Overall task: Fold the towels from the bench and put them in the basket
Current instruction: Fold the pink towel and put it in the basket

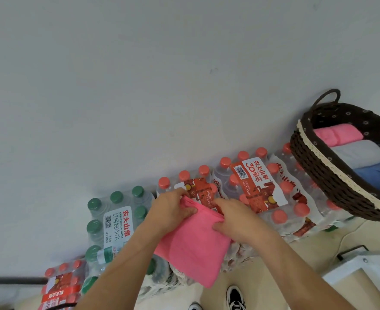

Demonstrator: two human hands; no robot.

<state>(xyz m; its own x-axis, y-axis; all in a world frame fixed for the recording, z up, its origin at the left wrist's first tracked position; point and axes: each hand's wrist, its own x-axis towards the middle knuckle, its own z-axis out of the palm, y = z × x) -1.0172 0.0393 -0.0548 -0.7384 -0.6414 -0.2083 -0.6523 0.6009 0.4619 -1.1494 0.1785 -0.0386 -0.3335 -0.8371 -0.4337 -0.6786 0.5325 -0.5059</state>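
Pink towel (191, 247): soft, light and limp, hanging over the water-bottle packs (258, 186). Your left hand (171, 211) and right hand (236, 220) pinch its top edge; take it by the corners. Basket (319, 175) at two o'clock.

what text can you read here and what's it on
"农夫山泉", "饮用纯净水", "PURIFIED DRINKING WATER": label on the green-capped water pack
"农夫山泉", "30周年": label on the red-capped water pack
Barcode digits and small print on both labels: too small to read.
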